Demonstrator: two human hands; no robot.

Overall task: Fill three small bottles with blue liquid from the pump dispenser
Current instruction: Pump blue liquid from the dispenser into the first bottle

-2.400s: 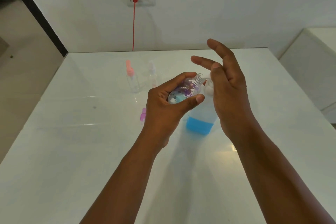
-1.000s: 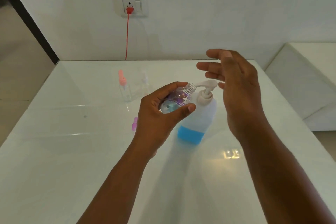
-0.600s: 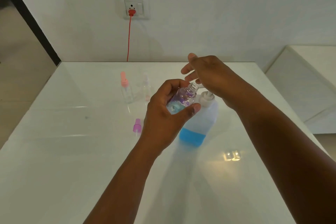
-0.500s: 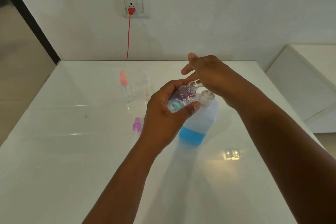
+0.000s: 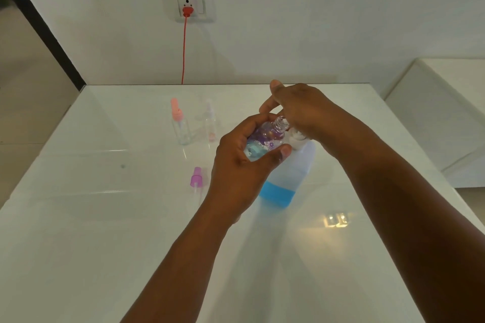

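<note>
One small bottle (image 5: pixel 265 140), tilted, sits gripped in the left hand (image 5: pixel 241 165) at the pump dispenser (image 5: pixel 286 173); the right hand (image 5: pixel 301 110) presses the pump, fingers loosely curled. Glossy white table (image 5: pixel 105 217), red cord (image 5: pixel 184 47) at the wall socket (image 5: pixel 190 4).

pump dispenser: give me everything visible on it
The pump dispenser is a translucent, whitish plastic bottle standing on the white table. A shallow band of blue liquid sits at its bottom; the rest looks empty. Its white pump collar shows at the top, while the right hand covers the head. The left hand holds a small bottle in front, mouth near the spout.
</note>
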